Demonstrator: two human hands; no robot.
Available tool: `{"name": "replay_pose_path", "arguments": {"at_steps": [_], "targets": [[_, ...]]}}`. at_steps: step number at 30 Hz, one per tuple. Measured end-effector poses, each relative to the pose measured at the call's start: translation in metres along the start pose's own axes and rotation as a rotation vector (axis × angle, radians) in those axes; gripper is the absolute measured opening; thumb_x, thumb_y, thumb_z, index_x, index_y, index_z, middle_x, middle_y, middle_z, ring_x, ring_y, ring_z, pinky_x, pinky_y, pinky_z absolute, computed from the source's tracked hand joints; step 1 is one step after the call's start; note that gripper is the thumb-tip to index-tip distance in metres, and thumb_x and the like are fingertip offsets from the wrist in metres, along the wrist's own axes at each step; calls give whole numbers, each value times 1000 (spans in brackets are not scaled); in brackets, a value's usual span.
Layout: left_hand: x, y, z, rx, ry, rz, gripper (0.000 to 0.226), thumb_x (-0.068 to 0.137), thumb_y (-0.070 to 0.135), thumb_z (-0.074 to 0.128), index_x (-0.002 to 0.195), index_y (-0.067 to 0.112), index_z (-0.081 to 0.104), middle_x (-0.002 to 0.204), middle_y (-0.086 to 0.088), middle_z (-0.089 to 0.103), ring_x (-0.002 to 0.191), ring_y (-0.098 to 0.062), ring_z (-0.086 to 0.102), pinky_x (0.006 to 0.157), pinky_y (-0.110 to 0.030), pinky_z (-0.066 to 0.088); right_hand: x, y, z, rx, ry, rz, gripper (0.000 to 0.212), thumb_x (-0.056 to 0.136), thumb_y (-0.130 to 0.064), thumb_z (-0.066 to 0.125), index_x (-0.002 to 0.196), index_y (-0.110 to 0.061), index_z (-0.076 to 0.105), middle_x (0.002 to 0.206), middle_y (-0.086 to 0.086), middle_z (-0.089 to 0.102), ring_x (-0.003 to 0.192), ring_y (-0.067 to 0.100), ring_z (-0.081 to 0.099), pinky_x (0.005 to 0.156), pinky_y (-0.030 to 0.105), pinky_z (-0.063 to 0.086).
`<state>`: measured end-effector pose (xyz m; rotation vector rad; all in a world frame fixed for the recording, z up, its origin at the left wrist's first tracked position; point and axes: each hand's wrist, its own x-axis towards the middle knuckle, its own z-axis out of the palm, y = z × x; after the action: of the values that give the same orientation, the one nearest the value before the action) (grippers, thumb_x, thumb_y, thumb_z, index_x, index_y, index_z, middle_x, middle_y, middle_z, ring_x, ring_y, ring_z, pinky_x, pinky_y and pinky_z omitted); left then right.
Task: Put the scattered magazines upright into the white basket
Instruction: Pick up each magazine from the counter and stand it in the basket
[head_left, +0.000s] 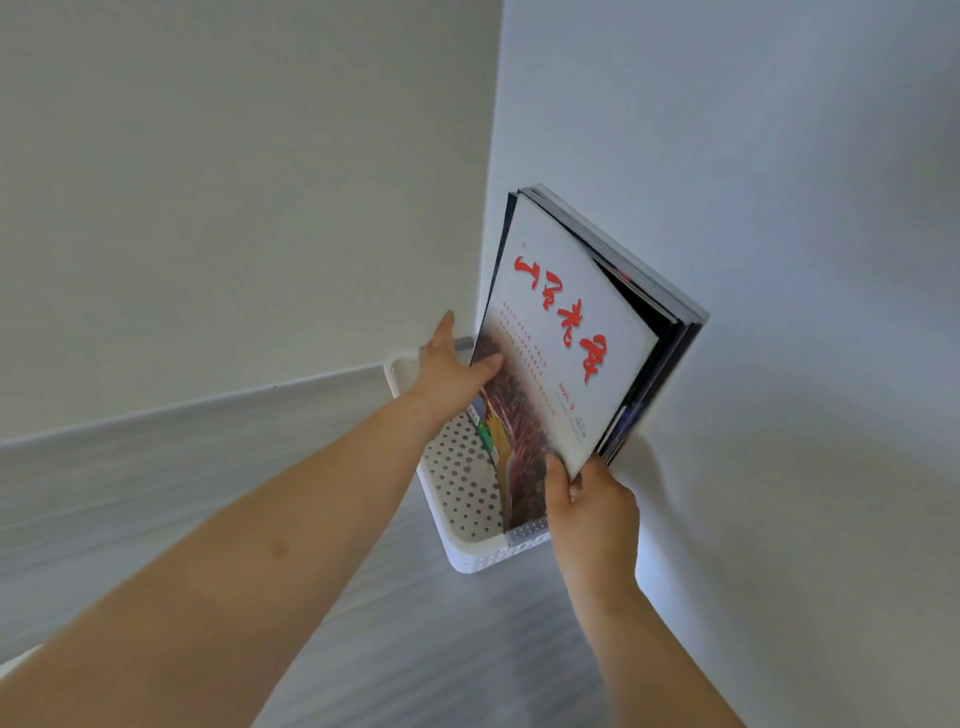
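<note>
A stack of several magazines (582, 322) stands upright with its lower end inside the white perforated basket (457, 478). The front cover is white with red brush lettering and a dark red picture below. My left hand (452, 371) grips the stack's left edge, thumb on the cover. My right hand (589, 512) pinches the front magazine's near lower corner. The stack leans against the pale wall on the right. The magazines hide the right part of the basket.
The basket sits on a grey wood-grain floor (156, 493) in a corner, between a cream wall (234, 182) at the back and a pale bluish wall (805, 260) on the right. A grey skirting runs along the back wall.
</note>
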<state>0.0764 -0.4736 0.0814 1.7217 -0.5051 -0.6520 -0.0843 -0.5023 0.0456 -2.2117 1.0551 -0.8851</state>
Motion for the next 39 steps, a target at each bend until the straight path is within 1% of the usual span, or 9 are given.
{"name": "replay_pose_path", "arguments": {"at_steps": [3, 5, 10, 12, 20, 26, 30, 34, 39], "targets": [[-16, -9, 7, -46, -138, -71, 79, 83, 36, 57, 143, 30, 5, 150, 0, 25, 115, -16, 42, 87, -41, 49, 1, 3, -7, 4, 52, 4, 27, 82, -24, 61, 70, 0, 58, 57, 15, 62, 57, 36, 59, 50, 28, 34], [-25, -17, 16, -56, -198, -102, 79, 81, 43, 56, 142, 33, 7, 150, 3, 26, 114, -15, 41, 83, -42, 51, 2, 6, -10, -6, 62, 3, 26, 81, -26, 62, 71, -3, 60, 61, 13, 66, 57, 34, 59, 48, 26, 31], [-32, -12, 46, -180, -252, -151, 69, 84, 44, 53, 140, 34, 14, 144, 3, 36, 118, -19, 47, 84, -51, 53, 10, 3, -12, -90, 113, -121, 29, 73, -14, 72, 56, 0, 53, 44, 16, 59, 36, 32, 52, 40, 16, 19], [-28, -5, 51, -204, -200, -138, 69, 84, 45, 51, 141, 32, 14, 143, 2, 36, 124, -21, 44, 91, -54, 49, 15, -1, -11, -114, 153, -166, 32, 68, -12, 76, 52, 0, 51, 38, 15, 55, 29, 30, 48, 40, 16, 23], [-28, -14, 55, -150, -136, -99, 72, 85, 45, 50, 144, 27, 11, 148, -3, 32, 135, -24, 33, 108, -50, 36, 5, 17, -15, -21, 142, 30, 36, 74, -25, 70, 53, -8, 46, 49, 16, 59, 44, 33, 49, 46, 26, 25], [-46, -11, 42, -45, -150, 11, 62, 88, 32, 51, 141, 19, 23, 140, -3, 44, 128, -19, 42, 102, -27, 33, -2, 14, -26, -23, 58, 40, 32, 80, -28, 64, 59, -10, 47, 52, 10, 57, 50, 30, 49, 49, 27, 28], [-68, -8, 16, 19, 30, 24, 33, 90, 18, 49, 122, 11, 53, 115, -13, 63, 106, -21, 59, 90, -25, 43, -24, 5, -32, -37, 15, 19, 24, 84, -29, 58, 65, -15, 50, 50, -3, 48, 51, 24, 45, 45, 19, 28], [-114, -22, -32, -50, 117, 144, 19, 88, 2, 49, 100, -1, 62, 70, 1, 63, 55, 11, 60, 61, 0, 46, -48, -17, -26, -55, -32, -67, 14, 85, -24, 55, 78, -13, 59, 56, 4, 59, 52, 22, 46, 44, 20, 27], [-199, -81, -121, 101, 226, 62, 20, 86, -5, 48, 82, 7, 64, 61, 5, 59, 49, 14, 58, 55, 3, 42, -104, -60, 2, -20, -172, -195, 3, 80, -14, 61, 81, -13, 64, 57, 4, 61, 55, 24, 52, 49, 24, 30]]}}
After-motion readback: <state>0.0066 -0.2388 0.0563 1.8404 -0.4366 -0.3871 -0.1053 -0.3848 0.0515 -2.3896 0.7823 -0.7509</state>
